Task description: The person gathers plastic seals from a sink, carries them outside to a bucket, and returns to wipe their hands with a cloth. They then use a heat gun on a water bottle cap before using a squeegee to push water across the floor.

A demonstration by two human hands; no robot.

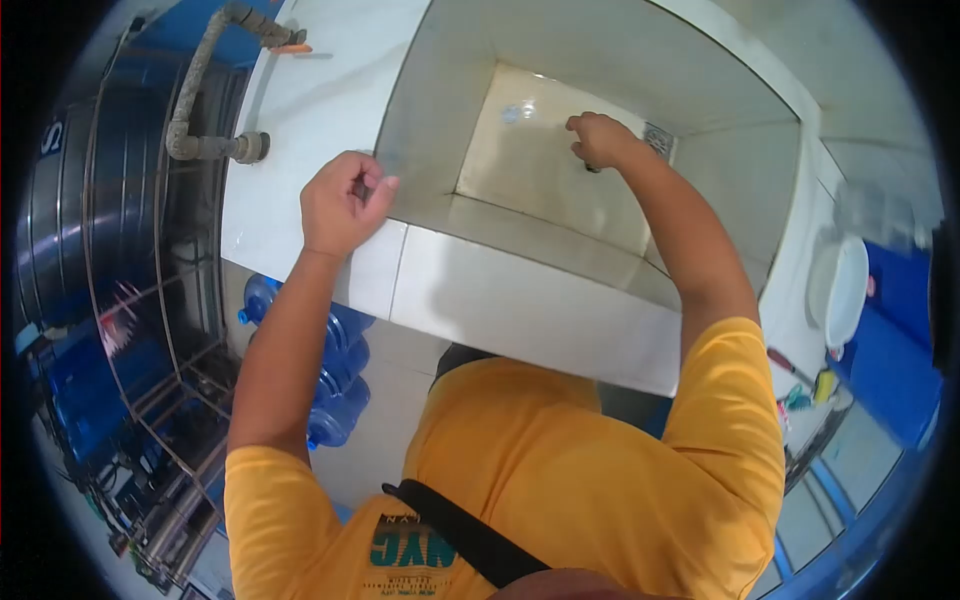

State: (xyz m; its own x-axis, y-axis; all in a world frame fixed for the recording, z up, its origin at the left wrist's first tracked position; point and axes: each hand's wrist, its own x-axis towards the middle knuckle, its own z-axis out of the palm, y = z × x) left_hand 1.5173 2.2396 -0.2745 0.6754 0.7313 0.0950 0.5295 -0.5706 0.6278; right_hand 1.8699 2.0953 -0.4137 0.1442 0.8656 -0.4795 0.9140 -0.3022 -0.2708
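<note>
I lean over a deep white-tiled basin (520, 255). My left hand (343, 203) rests on the basin's front rim at the left corner, fingers curled, with nothing visible in it. My right hand (597, 138) reaches down inside the basin to its wet floor, fingers closed around something small and dark that I cannot make out. A square metal drain (659, 139) sits in the floor corner just right of that hand.
A grey pipe (195, 95) runs along the tiled ledge at the left. Blue water jugs (335, 375) lie on the floor below the basin. A large dark tank (80, 200) stands far left. A white bowl (842, 290) rests at the right.
</note>
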